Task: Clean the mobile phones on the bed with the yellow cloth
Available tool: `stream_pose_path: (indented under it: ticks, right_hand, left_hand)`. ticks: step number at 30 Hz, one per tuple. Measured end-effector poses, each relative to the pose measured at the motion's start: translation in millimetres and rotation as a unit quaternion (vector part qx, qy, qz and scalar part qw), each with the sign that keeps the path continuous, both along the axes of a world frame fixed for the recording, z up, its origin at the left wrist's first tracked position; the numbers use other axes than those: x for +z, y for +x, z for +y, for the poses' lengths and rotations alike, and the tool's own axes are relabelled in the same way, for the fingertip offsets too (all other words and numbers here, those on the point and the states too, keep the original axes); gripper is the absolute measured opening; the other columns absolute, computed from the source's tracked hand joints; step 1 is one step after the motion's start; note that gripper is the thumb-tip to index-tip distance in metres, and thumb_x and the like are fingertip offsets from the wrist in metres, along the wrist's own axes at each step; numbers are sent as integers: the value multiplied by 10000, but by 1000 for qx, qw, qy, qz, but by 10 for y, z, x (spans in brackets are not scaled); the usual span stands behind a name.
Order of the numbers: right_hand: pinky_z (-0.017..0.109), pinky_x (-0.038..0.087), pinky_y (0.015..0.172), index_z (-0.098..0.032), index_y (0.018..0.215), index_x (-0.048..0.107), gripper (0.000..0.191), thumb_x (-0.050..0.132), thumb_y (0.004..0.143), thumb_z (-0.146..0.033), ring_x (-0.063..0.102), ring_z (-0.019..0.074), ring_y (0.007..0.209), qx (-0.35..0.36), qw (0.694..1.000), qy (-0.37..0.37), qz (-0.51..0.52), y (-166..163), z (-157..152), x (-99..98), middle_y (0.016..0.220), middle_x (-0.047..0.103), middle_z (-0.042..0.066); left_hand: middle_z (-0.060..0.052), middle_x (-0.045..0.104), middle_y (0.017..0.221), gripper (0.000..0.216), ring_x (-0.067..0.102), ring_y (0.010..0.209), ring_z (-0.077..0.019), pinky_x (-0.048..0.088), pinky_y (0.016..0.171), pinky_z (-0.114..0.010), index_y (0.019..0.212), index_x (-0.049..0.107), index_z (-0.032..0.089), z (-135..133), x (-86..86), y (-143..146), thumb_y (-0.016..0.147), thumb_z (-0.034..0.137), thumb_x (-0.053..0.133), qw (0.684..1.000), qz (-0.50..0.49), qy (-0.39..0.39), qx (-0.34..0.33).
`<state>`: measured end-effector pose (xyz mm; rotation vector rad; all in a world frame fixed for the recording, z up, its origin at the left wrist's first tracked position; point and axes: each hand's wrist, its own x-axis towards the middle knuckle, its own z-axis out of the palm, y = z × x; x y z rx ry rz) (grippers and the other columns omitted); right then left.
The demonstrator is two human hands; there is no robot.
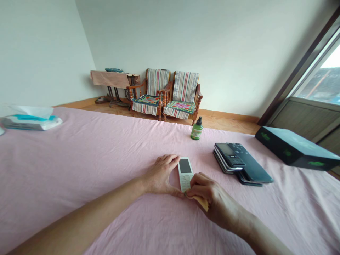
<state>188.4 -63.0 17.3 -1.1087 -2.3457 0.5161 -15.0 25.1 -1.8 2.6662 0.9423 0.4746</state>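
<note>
- While pinching a yellow cloth (204, 203) in the right hand (209, 187), held the white phone (185, 166) by its edges in the left hand (160, 176), flat on a pink sheet (106, 148).
- Saw piled phones (230, 156) at right.
- Saw a green bottle (196, 131), then two chairs (185, 85).

Clear glass window (328, 83): glared white, right of the pink cloth-covered table (106, 145).
Pale smooth wall (225, 46) behind the table: looked softly lit.
White-and-blue tissue pack (34, 124), table's left: looked blurred, stretched.
</note>
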Motion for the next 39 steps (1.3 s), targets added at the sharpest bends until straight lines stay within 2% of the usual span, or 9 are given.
stream_pose_path:
  ticks: [17,22,25,32,35,39]
  right_hand:
    - [278,391,672,-217,810,685,254,533,819,-13,527,171,789,-19,999,15,41,-55,15,-129,825,577,42]
    - [265,403,664,-223,855,704,243,522,853,-62,554,159,769,-17,995,0,98,-56,4,-149,830,610,44]
    - [257,404,650,-212,874,697,281,504,818,-15,563,148,754,-37,992,-10,122,7,14,-159,854,608,44]
    - [284,360,670,-184,746,650,296,517,669,70,528,151,725,-62,997,21,45,203,50,-105,761,568,11]
    - [292,346,675,-196,756,665,303,533,673,64,521,154,732,-61,997,31,21,202,50,-95,765,570,12]
    - [301,336,682,-215,792,673,266,550,749,17,516,166,762,-52,998,48,2,89,18,-92,795,584,19]
  left_hand:
    - [-161,430,1377,1022,388,1249,-336,292,1043,-462,1399,320,168,24,-43,2,603,703,672,1000,-3,10,-7]
    - [-165,437,1367,1025,399,1234,-340,306,1035,-470,1398,328,152,15,-34,-8,608,714,661,1000,5,10,-5]
    - [-173,428,1376,1026,393,1238,-347,302,1038,-482,1399,333,141,7,-17,-9,617,732,640,1000,16,13,-4]
    - [-190,421,1382,1052,371,1266,-357,276,1057,-488,1404,329,132,-2,-24,-15,620,782,593,1000,15,19,-6]
    - [-188,410,1392,1062,368,1269,-359,275,1058,-491,1405,328,138,-4,-50,-15,610,790,593,1000,14,21,1]
    - [-176,428,1379,1077,383,1254,-357,285,1051,-495,1404,329,151,-10,-69,5,583,788,615,1000,9,26,11]
